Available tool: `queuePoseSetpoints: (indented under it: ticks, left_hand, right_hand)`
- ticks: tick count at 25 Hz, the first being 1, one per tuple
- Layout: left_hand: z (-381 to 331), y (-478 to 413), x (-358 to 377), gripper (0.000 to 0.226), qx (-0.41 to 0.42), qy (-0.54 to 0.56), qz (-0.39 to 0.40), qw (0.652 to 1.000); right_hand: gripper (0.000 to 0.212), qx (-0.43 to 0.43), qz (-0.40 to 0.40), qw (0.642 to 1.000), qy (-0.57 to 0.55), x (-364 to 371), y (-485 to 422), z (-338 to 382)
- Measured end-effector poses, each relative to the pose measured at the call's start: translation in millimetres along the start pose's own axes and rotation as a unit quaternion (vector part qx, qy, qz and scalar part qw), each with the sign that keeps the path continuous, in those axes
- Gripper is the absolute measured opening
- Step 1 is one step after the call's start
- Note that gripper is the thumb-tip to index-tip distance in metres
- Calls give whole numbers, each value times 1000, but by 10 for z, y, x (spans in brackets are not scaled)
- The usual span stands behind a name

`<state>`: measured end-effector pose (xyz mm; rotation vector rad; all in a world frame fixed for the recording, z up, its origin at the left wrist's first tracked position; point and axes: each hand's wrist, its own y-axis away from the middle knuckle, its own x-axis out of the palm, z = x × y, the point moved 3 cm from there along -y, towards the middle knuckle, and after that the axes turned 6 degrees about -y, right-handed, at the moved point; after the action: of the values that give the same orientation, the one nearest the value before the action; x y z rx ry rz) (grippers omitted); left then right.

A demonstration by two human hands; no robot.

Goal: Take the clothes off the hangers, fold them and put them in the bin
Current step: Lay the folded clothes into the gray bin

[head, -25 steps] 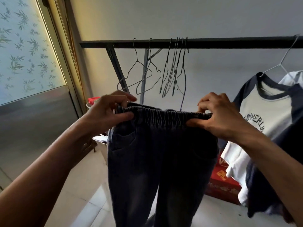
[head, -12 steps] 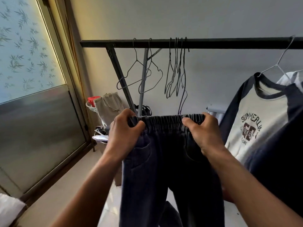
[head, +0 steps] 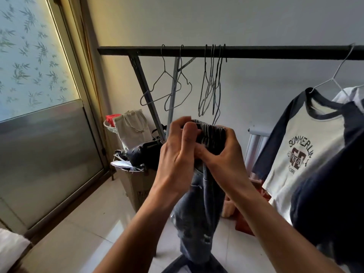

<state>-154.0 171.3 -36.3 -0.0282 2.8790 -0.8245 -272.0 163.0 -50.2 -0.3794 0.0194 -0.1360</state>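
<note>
Jeans (head: 199, 209) of dark washed denim were held up below the rail (head: 256, 53), clear of the hangers. Their elastic waistband was gathered and doubled between the two hands, and the legs were hung together straight down towards the tiled floor (head: 88, 223). The left hand (head: 178, 152) was closed on the waistband from the left, its fingers curled over the top edge and its thumb laid against the near face of the cloth. The right hand (head: 222, 154) was closed on the same band from the right, its fingers wrapped round the bunched elastic. The two hands were pressed against each other. A frayed tear was seen low on one leg.

Just behind the hands, a cluster of empty wire hangers (head: 211, 89) was hooked on the rail, with two more of them set apart nearer the rail's left end. Towards the rail's right end a white hanger (head: 334, 75) was hooked, and from it a cream shirt (head: 307, 152) with navy sleeves and printed lettering was hung. A dark garment (head: 334, 194) was seen in front of that shirt; how it was hung could not be told. Under the rail's left end a cardboard box (head: 137, 186) was stood on the floor, with a black bag (head: 145, 154) and a canvas bag (head: 132, 129) piled on it. Left of the rail a frosted window (head: 29, 66) with a leaf pattern was set.
</note>
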Motion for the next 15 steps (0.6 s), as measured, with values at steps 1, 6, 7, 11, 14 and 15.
queuePoseSetpoints:
  ticks: [1,6,7,11,14,15]
  left_hand:
    - [1,-5,-2,40,-3,15,8,1000]
    - [220,-108,-283,78,-66,-133,-49,988]
    - [287,-121,-316,86,-119,-106,-8,987]
    - [358,-158,-350,40,-190,41,100,976]
    - [363,-203,-402,26,-188,74,120,972]
    - [353,-212,-393,29,-195,85,127,969]
  right_hand:
    - [42,-9,-18,1000,5,-13,-20,4]
    - [14,-7,-52,997,-63,-157,-182,22]
    - [13,-4,-27,996,-81,-174,-205,36]
    - [16,-11,61,986,-153,-293,-287,136]
    - [18,-42,61,988,-137,-405,-346,160]
    - [17,-34,50,988,-142,-431,-356,128]
